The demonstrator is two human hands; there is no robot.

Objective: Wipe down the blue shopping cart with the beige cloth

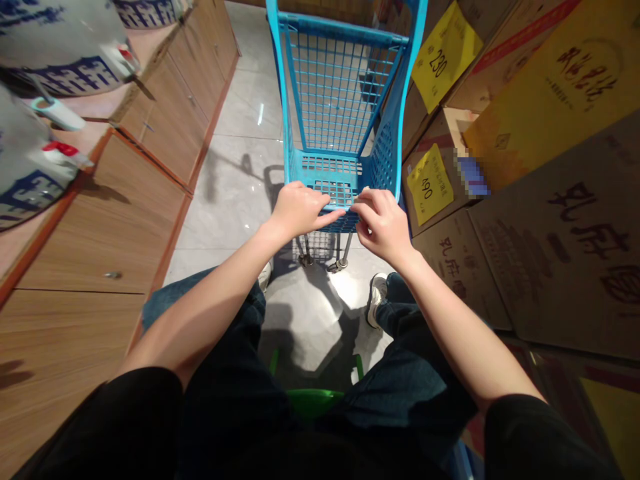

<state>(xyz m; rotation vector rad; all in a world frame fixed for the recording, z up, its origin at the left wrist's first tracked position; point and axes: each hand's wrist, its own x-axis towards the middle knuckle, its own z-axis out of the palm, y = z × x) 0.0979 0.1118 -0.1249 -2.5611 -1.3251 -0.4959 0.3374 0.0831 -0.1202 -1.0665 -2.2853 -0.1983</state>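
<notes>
A blue plastic mesh shopping cart (pixel 340 87) stands on the tiled floor straight ahead, its near edge just past my knees. My left hand (pixel 299 208) rests on the cart's near edge with the fingers curled and the forefinger stretched toward the right. My right hand (pixel 383 223) is closed on the same edge, fingers bent over the mesh. The two hands almost touch at their fingertips. I sit on a green stool (pixel 313 400), legs apart, shoes on either side of the cart's wheels (pixel 337 265).
Wooden cabinets (pixel 115 220) line the left, with large white jars (pixel 55 47) lying on top. Stacked cardboard boxes (pixel 555 227) with yellow price tags (pixel 429 183) fill the right. A narrow grey tiled aisle (pixel 240 173) runs ahead past the cart.
</notes>
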